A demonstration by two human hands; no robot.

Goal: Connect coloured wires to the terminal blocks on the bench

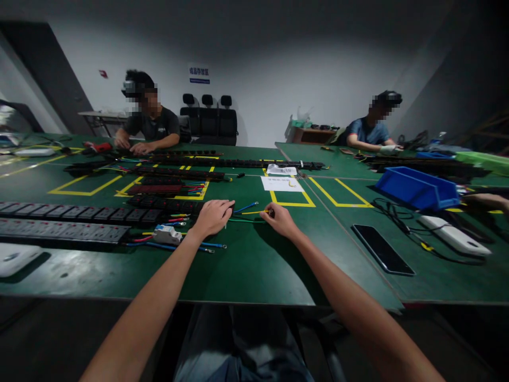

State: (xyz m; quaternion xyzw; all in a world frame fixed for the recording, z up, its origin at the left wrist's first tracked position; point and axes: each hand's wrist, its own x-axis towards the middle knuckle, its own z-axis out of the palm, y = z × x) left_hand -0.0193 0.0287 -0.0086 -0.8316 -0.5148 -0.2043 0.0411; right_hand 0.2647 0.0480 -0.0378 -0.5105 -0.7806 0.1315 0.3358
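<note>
- My left hand [213,215] lay palm down on the green table [254,265], its fingers curled loosely over the wire ends beside the black power strip [79,213]; I could not tell whether it actually gripped any of them.
- My right hand [281,219] was pinched closed on the end of a yellow-green wire [249,213], which ran flat across the table toward my left hand.
- A blue wire [245,207] lay just beyond the yellow-green one, between my two hands.
- A small white circuit breaker [167,234] sat near my left wrist, with red and blue leads around it.
- A dark phone [382,249] lay face up to the right, well apart from my right hand.
- A blue plastic bin [417,188] stood farther right.
- Two other people sat at the far side of the tables, their hands on their own work.
</note>
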